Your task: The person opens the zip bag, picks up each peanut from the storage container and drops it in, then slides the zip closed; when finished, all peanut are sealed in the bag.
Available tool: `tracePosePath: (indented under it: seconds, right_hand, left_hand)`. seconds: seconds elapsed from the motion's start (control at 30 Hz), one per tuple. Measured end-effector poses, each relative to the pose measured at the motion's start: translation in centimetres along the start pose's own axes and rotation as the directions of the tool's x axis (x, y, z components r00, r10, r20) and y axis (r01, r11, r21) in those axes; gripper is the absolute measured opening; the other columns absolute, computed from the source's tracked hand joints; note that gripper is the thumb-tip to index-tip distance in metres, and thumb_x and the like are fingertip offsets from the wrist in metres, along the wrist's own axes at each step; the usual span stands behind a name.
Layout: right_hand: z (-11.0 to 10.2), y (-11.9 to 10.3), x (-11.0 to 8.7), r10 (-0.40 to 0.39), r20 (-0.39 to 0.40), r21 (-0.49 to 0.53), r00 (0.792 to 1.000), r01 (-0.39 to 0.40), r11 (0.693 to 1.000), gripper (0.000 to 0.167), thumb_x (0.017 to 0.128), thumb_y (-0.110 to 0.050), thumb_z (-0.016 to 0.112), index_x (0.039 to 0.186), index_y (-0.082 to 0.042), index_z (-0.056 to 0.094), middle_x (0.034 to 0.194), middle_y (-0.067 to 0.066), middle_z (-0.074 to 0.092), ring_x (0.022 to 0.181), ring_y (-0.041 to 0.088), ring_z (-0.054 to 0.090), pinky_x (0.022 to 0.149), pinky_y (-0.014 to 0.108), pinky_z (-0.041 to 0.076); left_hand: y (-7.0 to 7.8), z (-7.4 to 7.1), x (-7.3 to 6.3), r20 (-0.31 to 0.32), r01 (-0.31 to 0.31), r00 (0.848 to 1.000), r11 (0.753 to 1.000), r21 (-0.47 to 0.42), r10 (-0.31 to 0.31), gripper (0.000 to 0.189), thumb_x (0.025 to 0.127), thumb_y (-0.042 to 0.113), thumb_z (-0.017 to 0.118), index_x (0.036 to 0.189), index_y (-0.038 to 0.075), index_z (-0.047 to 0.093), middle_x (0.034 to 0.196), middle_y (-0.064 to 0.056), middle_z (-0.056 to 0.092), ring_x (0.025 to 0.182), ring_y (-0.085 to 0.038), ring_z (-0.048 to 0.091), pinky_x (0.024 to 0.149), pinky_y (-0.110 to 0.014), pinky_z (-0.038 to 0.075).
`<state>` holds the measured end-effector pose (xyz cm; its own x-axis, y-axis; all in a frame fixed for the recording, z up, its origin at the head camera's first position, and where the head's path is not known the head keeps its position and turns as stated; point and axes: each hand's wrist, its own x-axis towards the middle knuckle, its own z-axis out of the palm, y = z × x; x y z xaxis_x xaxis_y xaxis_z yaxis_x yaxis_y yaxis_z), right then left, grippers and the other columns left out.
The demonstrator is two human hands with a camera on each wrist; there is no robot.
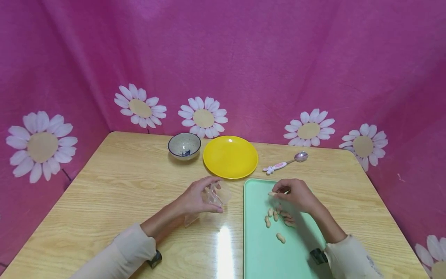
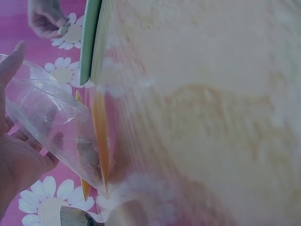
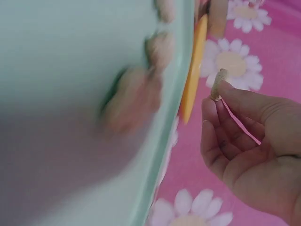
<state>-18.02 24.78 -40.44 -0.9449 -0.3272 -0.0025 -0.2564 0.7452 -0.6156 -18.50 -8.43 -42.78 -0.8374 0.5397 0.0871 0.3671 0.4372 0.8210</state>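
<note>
A clear plastic bag [image 1: 224,193] is in my left hand [image 1: 196,197], left of the green tray. Thumb and fingers curve round the bag and spread its mouth in the left wrist view; the bag's lower part [image 2: 56,125] hangs toward the table. Over the tray [image 1: 256,248], my right hand [image 1: 299,195] pinches one unshelled peanut [image 3: 218,84] between thumb and fingertips. Several more peanuts [image 1: 280,238] lie on the tray below that hand, some partly covered by its blurred shadow.
At the back of the wooden table [image 1: 122,186] stands a dark-rimmed bowl [image 1: 184,145]. Beside it lies a yellow plate [image 1: 230,157], and to the right a spoon with a rabbit handle [image 1: 277,166]. A pink flowered cloth [image 1: 244,58] hangs behind.
</note>
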Motion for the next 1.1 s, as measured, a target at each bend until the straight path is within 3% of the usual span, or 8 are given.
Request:
tracePosePath:
  seconds: [0.33,0.57,0.8,1.1]
  right_hand:
    - [2.5,-5.8,1.9,-0.073,-0.030,0.113,0.997,0.076,0.991,0.011,0.084,-0.010,0.070,0.095,-0.010,0.070,0.092,0.002,0.069,0.084,0.015,0.064,0.077,0.030,0.055]
    - [4.4,-8.5,2.6,-0.120,-0.035,0.179,0.992,0.125,0.976,0.015,0.083,-0.012,0.072,0.098,-0.009,0.071,0.091,0.000,0.069,0.082,0.012,0.063,0.075,0.025,0.054]
    - [5.5,-9.5,2.8,-0.187,-0.041,0.172,0.981,0.191,0.966,0.014,0.083,-0.014,0.072,0.096,-0.009,0.072,0.088,-0.001,0.069,0.081,0.011,0.063,0.072,0.020,0.052]
    - [4.2,-8.3,2.1,-0.114,-0.063,0.161,0.991,0.123,0.979,0.013,0.083,-0.010,0.072,0.096,-0.009,0.071,0.089,0.000,0.070,0.081,0.012,0.062,0.075,0.024,0.054]
  left_hand:
    - [-0.2,0.2,0.1,0.013,-0.023,1.000,1.000,-0.015,0.023,0.082,0.067,0.030,0.086,0.136,0.011,0.047,0.120,-0.008,0.061,0.112,-0.022,0.054,0.098,-0.046,0.042]
    - [-0.2,0.3,0.2,0.020,-0.037,0.999,0.999,-0.024,0.037,0.082,0.067,0.031,0.086,0.136,0.013,0.046,0.120,-0.008,0.061,0.112,-0.022,0.054,0.097,-0.044,0.042]
    - [-0.2,0.4,0.2,0.018,-0.030,0.999,0.999,-0.021,0.030,0.081,0.066,0.031,0.087,0.135,0.018,0.047,0.120,-0.003,0.061,0.112,-0.020,0.054,0.096,-0.043,0.043]
    - [0.0,0.3,0.2,0.020,-0.017,1.000,1.000,-0.017,0.017,0.081,0.067,0.028,0.086,0.136,0.014,0.046,0.120,-0.008,0.061,0.112,-0.022,0.054,0.096,-0.045,0.043]
